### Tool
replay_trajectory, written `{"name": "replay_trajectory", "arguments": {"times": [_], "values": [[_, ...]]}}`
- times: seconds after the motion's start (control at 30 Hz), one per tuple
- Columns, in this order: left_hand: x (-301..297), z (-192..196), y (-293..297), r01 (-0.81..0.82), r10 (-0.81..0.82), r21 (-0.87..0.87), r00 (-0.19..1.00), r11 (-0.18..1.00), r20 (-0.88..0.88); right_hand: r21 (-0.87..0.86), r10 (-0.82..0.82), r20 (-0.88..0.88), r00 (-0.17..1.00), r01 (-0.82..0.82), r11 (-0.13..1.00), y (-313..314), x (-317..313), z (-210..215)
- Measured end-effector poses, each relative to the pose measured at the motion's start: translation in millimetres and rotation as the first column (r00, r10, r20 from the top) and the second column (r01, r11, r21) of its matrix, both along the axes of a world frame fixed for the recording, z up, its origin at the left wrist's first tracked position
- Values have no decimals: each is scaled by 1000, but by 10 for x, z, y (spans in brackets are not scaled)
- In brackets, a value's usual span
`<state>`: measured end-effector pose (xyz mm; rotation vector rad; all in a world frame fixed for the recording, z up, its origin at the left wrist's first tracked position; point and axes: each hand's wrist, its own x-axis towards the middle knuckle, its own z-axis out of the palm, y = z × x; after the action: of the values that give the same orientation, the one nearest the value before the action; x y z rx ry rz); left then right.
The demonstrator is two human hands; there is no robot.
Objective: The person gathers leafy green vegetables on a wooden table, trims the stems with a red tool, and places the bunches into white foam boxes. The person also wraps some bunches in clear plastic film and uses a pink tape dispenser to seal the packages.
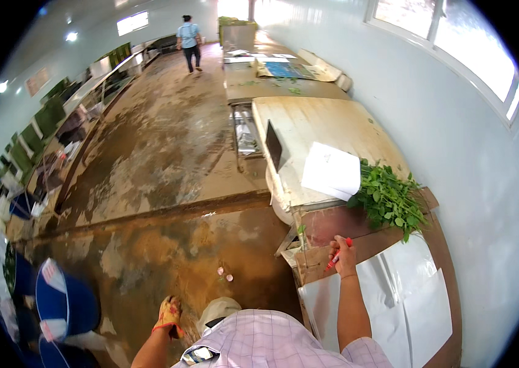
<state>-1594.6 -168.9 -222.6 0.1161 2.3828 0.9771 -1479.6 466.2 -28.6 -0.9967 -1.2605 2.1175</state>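
My right hand is closed round a red marker pen, above the front of the work table. Under that forearm lie white sheets on brown cardboard. Just beyond the hand, a bunch of leafy green stems sticks out of a white paper wrap; whatever is inside the wrap is hidden. My left hand, in a yellow and red work glove, hangs low beside my body over the floor. Its fingers look loosely apart, with nothing visible in them.
Blue buckets stand at the lower left. Pinkish petals lie on the wet, stained floor. Farther along the right wall, another table bears papers and scattered leaves. A person in a blue top is far off in the aisle.
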Motion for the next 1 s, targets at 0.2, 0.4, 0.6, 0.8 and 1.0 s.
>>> {"name": "replay_trajectory", "arguments": {"times": [0.2, 0.4, 0.6, 0.8, 1.0], "values": [[-1484, 2182, 2980, 392, -129, 317, 780, 864, -613, -114, -120, -22, 993, 116, 987, 538, -393, -58], [-2521, 3220, 5603, 581, -182, 561, 772, 589, -609, -173, -256, -2, 967, 252, 952, 936, -968, -215], [-3201, 3205, 7176, 761, -506, 236, 595, 604, -624, -217, -508, 83, 857, 514, 830, 1140, -1542, -331], [-3829, 2595, 7692, 989, -685, -132, -53, 65, -726, -193, -514, 186, 838, 544, 817, 1199, -1751, -518], [-3870, 2804, 7956, 978, -935, 203, 115, 48, -336, -278, -749, -2, 662, 719, 636, 1209, -1927, -172]]}}
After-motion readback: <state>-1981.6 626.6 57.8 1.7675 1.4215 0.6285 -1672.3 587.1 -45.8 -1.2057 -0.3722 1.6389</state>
